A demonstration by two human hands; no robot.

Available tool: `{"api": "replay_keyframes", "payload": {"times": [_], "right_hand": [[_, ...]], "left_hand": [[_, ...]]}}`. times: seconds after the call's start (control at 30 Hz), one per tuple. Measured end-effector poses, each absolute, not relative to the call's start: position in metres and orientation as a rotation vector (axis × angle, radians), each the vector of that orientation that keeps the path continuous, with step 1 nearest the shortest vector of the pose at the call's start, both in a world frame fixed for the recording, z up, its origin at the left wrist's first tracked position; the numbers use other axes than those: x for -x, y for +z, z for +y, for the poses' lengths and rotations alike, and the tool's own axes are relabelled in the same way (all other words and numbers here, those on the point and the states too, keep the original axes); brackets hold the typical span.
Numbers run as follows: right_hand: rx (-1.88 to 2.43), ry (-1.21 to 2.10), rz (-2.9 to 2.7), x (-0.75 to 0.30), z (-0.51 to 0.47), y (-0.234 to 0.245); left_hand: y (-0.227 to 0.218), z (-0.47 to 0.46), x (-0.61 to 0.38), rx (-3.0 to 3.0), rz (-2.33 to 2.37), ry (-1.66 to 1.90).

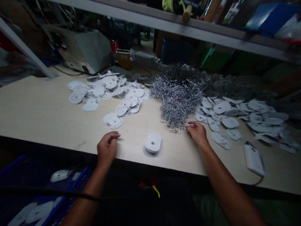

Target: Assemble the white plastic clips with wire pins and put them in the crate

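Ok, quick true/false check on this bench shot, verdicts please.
1. The right hand is at the near edge of the pile of metal pins. True.
2. The left hand grips the white plastic part. False: the part sits apart from both hands, and the left hand rests on the bench with nothing visible in it.
3. The blue crate at lower left holds white parts. True.
4. The pile of metal pins sits on the floor. False: it lies on the pale tabletop.
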State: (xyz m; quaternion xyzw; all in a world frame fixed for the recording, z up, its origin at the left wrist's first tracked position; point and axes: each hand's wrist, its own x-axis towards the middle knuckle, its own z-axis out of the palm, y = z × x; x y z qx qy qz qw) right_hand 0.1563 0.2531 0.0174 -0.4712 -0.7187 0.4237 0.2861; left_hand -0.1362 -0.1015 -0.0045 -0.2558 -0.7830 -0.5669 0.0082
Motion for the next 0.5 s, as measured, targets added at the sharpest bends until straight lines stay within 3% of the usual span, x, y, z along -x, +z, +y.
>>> {"api": "replay_keyframes", "payload": {"times": [0.5], "right_hand": [[1.073, 1.143, -1.891, -0.154, 0.253, -0.003]], "left_hand": [[-0.008, -0.102, 0.138, 0.816, -2.438, -1.799]]}}
